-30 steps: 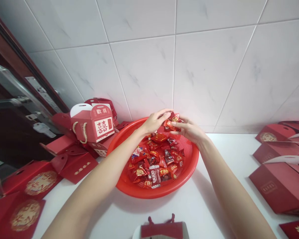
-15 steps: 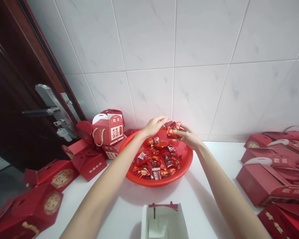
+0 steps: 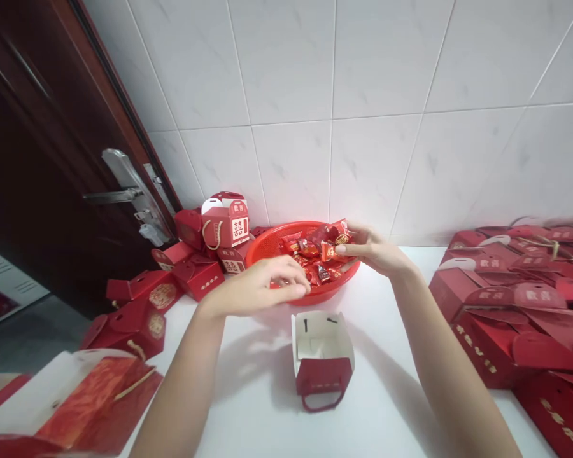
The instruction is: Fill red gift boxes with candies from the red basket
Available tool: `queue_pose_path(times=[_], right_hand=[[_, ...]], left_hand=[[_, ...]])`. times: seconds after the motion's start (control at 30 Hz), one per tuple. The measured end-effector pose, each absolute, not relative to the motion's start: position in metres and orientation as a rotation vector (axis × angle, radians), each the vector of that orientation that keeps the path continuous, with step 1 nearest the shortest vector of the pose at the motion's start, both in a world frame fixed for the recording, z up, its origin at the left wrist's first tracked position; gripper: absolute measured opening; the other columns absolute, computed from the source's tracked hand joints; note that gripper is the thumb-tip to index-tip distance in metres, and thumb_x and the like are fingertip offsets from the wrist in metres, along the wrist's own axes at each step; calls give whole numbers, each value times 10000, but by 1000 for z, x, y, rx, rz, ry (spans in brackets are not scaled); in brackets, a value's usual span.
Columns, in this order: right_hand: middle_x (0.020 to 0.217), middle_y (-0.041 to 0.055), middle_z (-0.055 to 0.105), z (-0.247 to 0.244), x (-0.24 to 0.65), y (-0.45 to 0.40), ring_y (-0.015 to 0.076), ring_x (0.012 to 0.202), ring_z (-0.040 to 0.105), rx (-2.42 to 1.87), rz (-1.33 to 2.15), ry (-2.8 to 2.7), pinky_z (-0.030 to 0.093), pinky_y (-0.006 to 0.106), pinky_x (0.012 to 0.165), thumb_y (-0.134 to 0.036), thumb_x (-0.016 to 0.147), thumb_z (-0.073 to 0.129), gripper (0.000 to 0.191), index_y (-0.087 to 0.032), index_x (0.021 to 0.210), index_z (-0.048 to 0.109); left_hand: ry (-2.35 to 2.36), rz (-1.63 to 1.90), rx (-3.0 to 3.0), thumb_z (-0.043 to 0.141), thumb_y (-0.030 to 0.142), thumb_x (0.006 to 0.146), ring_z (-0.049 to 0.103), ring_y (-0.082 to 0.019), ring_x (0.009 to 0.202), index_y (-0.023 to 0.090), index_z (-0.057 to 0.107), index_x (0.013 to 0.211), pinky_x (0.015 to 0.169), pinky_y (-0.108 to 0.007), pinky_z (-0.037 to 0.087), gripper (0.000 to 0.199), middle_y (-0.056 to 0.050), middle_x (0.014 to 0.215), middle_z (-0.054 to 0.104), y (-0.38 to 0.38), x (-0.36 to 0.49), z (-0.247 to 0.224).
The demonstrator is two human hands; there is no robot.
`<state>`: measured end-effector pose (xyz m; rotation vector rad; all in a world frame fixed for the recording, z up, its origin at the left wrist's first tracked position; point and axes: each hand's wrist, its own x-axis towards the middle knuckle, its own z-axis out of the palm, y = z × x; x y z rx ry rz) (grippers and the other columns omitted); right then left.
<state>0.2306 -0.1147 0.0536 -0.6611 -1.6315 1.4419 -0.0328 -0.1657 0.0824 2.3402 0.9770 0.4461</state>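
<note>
My right hand [image 3: 375, 251] holds several red-wrapped candies [image 3: 333, 242] above the right side of a red plastic basket [image 3: 262, 245]. More wrapped candies [image 3: 298, 243] lie inside the basket. My left hand [image 3: 262, 283] hovers at the basket's front left edge, palm down and slightly blurred, its fingers loosely curved and apart with nothing seen in them. In front of the basket stands an open box [image 3: 323, 375], white inside and red outside, with a red handle hanging at its near side.
Red gift boxes [image 3: 198, 273] crowd the left side, some stacked. An open box [image 3: 90, 401] lies at the lower left. Rows of red boxes [image 3: 506, 331] fill the right side. A tiled wall [image 3: 291, 165] stands behind, and a dark door [image 3: 38, 127] is at the left.
My left hand has moved back from the candies toward me, over the basket's near edge. My right hand still holds its candies. The view has tilted down, showing more of the open box.
</note>
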Motion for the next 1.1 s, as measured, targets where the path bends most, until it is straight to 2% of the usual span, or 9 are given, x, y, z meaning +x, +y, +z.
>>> queue_pose_path(times=[0.1,0.2,0.3,0.4,0.53,0.63,0.77,1.0,1.1], right_hand=[[1042,44,752,57,228,-132,210,911,717,-616,1432,-1705,622,328,739,-281,758,829,367,-238,1106,718],[1029,45,750,58,224,-145,186,852,714,-573,1436,-1796,609,279,670,-274,768,830,358,-221,1102,710],[1061,50,746,60,220,-153,164,816,714,-515,1478,-1883,604,261,657,-264,787,819,365,-215,1129,702],[998,41,748,63,217,-161,165,799,721,-467,1561,-1974,603,261,655,-255,800,805,363,-209,1142,696],[886,42,741,65,213,-167,169,734,710,-448,1657,-2134,583,259,609,-296,789,808,332,-165,1076,707],[876,41,731,64,211,-168,165,714,696,-509,1599,-2323,570,252,599,-342,782,806,313,-156,1017,717],[838,23,704,62,207,-167,118,612,637,-696,1461,-2582,525,207,527,-263,805,763,287,-145,1056,692],[905,28,698,61,199,-167,127,584,646,-1107,1395,-2715,513,217,495,-221,775,745,538,-175,1293,604],[946,40,705,59,195,-164,138,648,659,-1180,1323,-2767,505,222,540,-205,777,738,469,-176,1234,638]], left_hand=[[1021,204,2396,515,477,963,626,-227,1036,253,769,924,890,-325,479,341,-55,1177,652,-192,-32,78],[1134,78,2412,482,480,968,632,-245,996,249,773,905,856,-333,467,377,-67,1102,662,-204,-26,71],[1159,50,2425,563,534,909,641,-274,996,290,764,1074,842,-334,467,357,-58,1066,685,-209,-22,63],[1082,125,2413,724,578,769,623,-312,1102,355,638,1334,848,-330,481,613,-45,1268,660,-210,-21,58],[965,195,2365,826,539,662,592,-319,1183,392,573,1375,886,-326,487,770,-14,1367,599,-207,-22,52],[1061,119,2333,846,536,610,594,-331,1167,338,581,1342,882,-342,495,804,-40,1308,600,-205,-21,50],[1230,-109,2337,828,606,571,612,-352,1100,231,537,1348,811,-356,509,911,-93,1213,583,-204,-20,51],[1252,-175,2341,799,649,600,607,-362,1132,218,495,1373,801,-338,502,935,-105,1224,580,-204,-20,50],[1242,-172,2333,791,610,630,586,-367,1188,234,415,1460,836,-340,497,985,-114,1318,557,-205,-20,50]])
